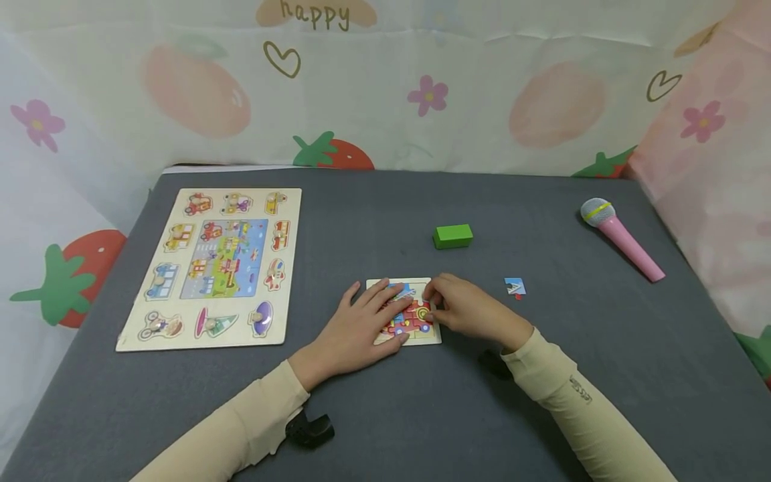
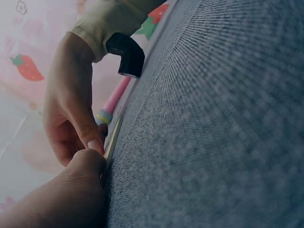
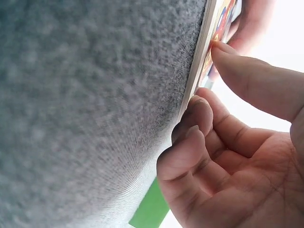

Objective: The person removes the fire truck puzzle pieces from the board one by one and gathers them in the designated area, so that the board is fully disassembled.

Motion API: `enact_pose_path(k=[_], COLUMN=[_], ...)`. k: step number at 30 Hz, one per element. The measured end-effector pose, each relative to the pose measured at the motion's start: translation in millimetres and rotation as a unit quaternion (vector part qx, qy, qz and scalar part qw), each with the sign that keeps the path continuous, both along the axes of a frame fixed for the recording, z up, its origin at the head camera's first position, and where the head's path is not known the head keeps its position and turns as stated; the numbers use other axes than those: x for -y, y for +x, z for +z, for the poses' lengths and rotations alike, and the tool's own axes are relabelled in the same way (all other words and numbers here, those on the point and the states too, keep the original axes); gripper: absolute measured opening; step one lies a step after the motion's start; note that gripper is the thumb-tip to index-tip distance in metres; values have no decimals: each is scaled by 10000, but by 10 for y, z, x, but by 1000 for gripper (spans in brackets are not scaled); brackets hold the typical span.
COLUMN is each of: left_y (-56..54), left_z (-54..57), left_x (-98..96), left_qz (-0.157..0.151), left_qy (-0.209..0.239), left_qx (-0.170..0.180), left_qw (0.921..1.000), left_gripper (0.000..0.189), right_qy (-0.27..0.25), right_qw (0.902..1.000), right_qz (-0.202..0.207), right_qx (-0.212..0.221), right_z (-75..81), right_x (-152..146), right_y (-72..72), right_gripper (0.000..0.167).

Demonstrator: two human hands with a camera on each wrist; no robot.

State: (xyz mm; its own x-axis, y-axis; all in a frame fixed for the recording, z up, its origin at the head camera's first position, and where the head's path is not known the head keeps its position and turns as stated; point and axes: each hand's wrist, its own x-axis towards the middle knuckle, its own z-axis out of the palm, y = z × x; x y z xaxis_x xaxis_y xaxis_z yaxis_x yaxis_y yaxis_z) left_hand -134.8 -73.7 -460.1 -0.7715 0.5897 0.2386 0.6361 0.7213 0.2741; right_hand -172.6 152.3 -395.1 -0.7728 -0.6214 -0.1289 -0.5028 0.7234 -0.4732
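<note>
A small wooden jigsaw puzzle point(image 1: 435, 337) with a red vehicle picture lies flat on the table, partly hidden under both hands. My left hand point(image 1: 364, 328) rests on its left side with the fingers spread across the pieces. At its right edge, my right hand point(image 1: 466, 306) grips the puzzle, the thumb on the picture face and curled fingers against the border. In the right wrist view that thumb point(image 3: 247, 78) presses near the edge of the board. A loose blue-and-white puzzle piece point(image 1: 515, 286) lies to the right of the right hand.
A large knob puzzle board point(image 1: 289, 281) with vehicle pieces lies at the left. Beyond the hands sits a green block point(image 1: 453, 236). A pink toy microphone point(image 1: 629, 248) lies at the right. Patterned cloth point(image 1: 373, 87) hangs behind the grey table point(image 1: 373, 227).
</note>
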Motion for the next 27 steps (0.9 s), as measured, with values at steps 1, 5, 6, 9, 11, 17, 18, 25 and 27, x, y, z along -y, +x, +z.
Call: enact_pose_path(k=[1,5,6,9,11,17,18,25,27], left_y=[-1,-3,-3,-3,-1,-2,-2,1,-2], left_z=[-2,-1,1,1,3,14,17,25,16], left_x=[1,3,3,5,6,4,3,-2,-3], left_qz=[-6,-40,-54,-78,-80,-66,-62,-6,-5], left_qy=[-4,26,43,86,102,87,75,58,76], left_qx=[-5,-25,-33,-49,-50,-77,-64,14,-15], left_qw=[10000,10000,10000,9999,9999,9999,9999,10000,10000], left_gripper=[59,57,57,57,57,57,57,56,55], right_qy=[11,2,1,-5,1,-46,-53,-64,-40], right_qw=[10000,10000,10000,10000,10000,9999,9999,9998,9998], right_qz=[4,9,18,9,0,47,58,72,74], right_qx=[-11,-44,-57,-76,-77,-117,-131,-156,-189], right_z=[1,10,11,8,9,15,15,11,17], right_x=[1,3,2,1,3,6,6,10,13], right_y=[1,13,15,20,22,26,27,32,25], right_gripper=[22,22,22,22,23,23,23,21,19])
